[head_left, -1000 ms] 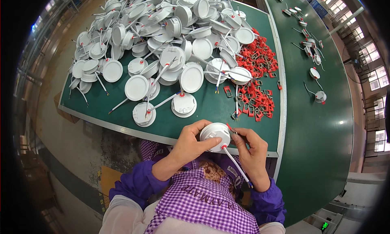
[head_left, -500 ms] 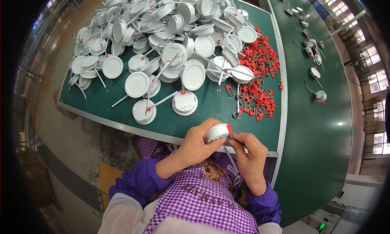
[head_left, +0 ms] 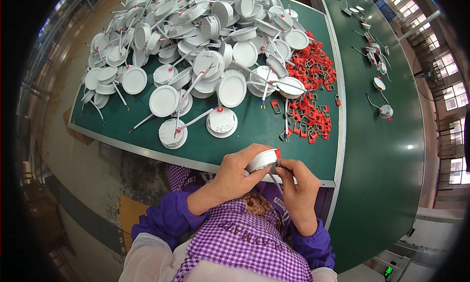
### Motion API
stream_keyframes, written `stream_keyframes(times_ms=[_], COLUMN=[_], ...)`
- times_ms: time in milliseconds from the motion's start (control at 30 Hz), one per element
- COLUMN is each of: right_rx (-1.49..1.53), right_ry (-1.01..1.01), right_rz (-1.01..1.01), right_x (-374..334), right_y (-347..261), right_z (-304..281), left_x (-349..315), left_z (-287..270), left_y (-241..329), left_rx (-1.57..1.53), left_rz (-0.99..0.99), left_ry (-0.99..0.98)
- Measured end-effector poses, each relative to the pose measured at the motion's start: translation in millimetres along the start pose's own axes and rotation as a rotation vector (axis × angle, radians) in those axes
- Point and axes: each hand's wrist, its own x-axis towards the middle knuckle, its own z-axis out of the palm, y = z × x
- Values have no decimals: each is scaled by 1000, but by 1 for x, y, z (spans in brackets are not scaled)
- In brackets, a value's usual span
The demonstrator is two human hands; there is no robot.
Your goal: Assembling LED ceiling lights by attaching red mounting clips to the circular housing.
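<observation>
A round white downlight (head_left: 262,159) is held on its side just over the table's near edge. My left hand (head_left: 230,178) is closed round its body. At its right rim sits a red spring clip (head_left: 278,153), pinched between the thumb and fingers of my right hand (head_left: 299,180). A grey cable (head_left: 276,181) hangs down from the downlight between my hands. How the clip meets the housing is partly hidden by my right fingertips.
A large heap of white downlights (head_left: 196,66) with cables covers the far side of the green table (head_left: 254,135). Beside it on the right lies a pile of red spring clips (head_left: 313,120). Beyond the table's metal edge, a green conveyor (head_left: 377,174) carries several downlights (head_left: 386,110).
The held downlight and its clip have turned slightly in my hands, which stay in almost the same place. On the conveyor the downlights have shifted a little farther away.
</observation>
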Motion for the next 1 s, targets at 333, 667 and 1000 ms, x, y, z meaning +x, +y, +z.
stream_keyframes(times_ms=[333,667,1000], right_rx=[688,781,876], right_ry=[-227,-325,-339], right_rz=[376,497,483], right_x=[5,-1,4], right_y=[29,27,41], right_z=[-3,4,6], left_x=[-1,7,4], left_z=[-14,-22,-9], left_y=[-7,4,7], left_rx=[-345,-404,-331], left_rz=[-153,-449,-381], left_ry=[-147,-193,-164])
